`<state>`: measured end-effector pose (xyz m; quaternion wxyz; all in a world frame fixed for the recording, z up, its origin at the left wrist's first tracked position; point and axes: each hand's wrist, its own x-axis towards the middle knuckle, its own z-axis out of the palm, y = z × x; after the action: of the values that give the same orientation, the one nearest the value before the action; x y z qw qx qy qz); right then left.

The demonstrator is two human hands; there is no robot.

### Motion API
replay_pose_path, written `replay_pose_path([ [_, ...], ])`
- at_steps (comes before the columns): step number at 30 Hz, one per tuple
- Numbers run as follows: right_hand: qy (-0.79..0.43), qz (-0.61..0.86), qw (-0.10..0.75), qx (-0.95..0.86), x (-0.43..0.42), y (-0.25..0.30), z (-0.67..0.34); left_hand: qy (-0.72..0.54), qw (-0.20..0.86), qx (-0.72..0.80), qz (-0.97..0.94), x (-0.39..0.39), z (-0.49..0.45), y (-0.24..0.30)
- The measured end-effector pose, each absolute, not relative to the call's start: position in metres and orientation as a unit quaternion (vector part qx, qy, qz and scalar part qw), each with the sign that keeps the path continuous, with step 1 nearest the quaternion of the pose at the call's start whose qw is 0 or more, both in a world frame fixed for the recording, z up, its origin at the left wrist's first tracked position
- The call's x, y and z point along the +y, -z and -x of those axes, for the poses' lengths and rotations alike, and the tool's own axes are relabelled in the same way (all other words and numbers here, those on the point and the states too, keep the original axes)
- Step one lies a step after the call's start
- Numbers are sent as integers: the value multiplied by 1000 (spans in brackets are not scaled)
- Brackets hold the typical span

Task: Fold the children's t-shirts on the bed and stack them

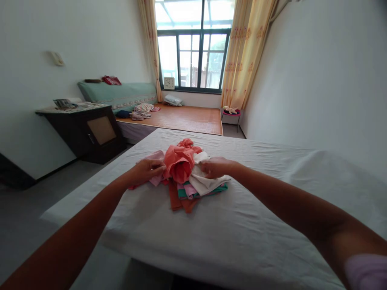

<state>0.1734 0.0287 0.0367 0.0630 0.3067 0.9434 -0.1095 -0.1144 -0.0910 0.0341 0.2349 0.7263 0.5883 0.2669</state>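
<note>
The person is stretching both arms forward over a bed (pixel 256 209) that is covered with a white sheet, and a small pile of clothes (pixel 187 177) is lying near the middle of it. The left hand (pixel 148 169) is resting at the left side of the pile, and its fingers are curling closed on the edge of a pale pink cloth (pixel 156 156). The right hand (pixel 216 167) is lying on the right side of the pile, and its fingers are closing on a white cloth (pixel 204 183), which is spreading down over the other pieces. Between the two hands a coral garment (pixel 179 163) is standing up in a crumpled heap and is touching both cloths. Below it, at the near side of the pile, a striped piece (pixel 187 191) in green and pink and a rust orange piece (pixel 178 203) are showing. Beyond the bed, a second bed (pixel 187 119) with a woven mat is standing under a window (pixel 196 56), with yellow curtains (pixel 244 60) hanging at both sides. A white clock (pixel 169 83) is leaning on the window sill. A dark cabinet (pixel 90 133) is standing at the left wall, and a small pink stool (pixel 231 114) is standing in the right corner.
</note>
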Motion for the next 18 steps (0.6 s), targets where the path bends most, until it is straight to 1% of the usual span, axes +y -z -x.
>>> replay_pose_path([
  [2,21,-314,53,948,21,-22,-174,-255,282,557,-738,-89,102,-36],
  [5,-4,-313,67,947,22,-15,-177,-221,349,509,-755,-89,80,-41],
  [7,11,-321,54,946,31,-24,-184,-215,345,497,-767,-90,69,-44],
  [9,20,-351,12,936,45,-42,-198,-227,313,491,-781,-91,61,-48],
  [10,21,-372,-25,928,54,-54,-207,-235,296,486,-788,-92,59,-50],
  [12,27,-410,-141,901,72,-80,-231,-251,268,478,-798,-92,55,-53],
  [13,54,-417,-211,882,81,-94,-244,-257,259,476,-800,-91,53,-54],
  [15,156,-423,-380,808,95,-119,-272,-263,242,479,-802,-89,47,-56],
  [18,232,-393,-575,678,103,-149,-316,-250,195,480,-818,-81,34,-56],
])
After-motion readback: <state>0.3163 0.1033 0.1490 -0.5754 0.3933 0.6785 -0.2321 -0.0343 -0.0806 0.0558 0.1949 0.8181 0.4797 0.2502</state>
